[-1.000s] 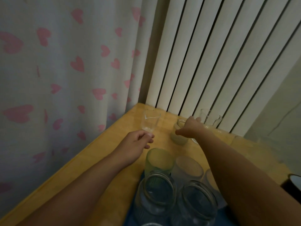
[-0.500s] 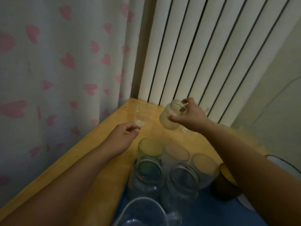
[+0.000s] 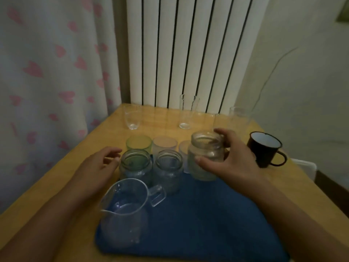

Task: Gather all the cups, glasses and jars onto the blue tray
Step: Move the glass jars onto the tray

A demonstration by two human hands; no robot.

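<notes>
Our right hand (image 3: 233, 159) grips frosted jar (image 3: 205, 157), thumb on near wall, fingers (image 3: 223, 135) wrapped round far side; jar at tray's (image 3: 207, 220) far right, whether it touches cloth we cannot tell. Our left hand (image 3: 100, 165) empty, fingers loosely spread, just beside left jar (image 3: 136, 167). Second jar (image 3: 168, 170) beside it. Pitcher (image 3: 124, 210) at tray's near left corner. Green cup (image 3: 138, 143) at tray's far edge. Three clear glasses along desk's (image 3: 47, 195) far edge; dark mug (image 3: 264, 148) near right edge.

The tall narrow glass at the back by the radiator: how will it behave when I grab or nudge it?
The tall narrow glass looks empty, so probably light. Its height over a small base suggests it tips easily if pushed high. Clear smooth walls look slippery and breakable; grip low and firmly.
</notes>
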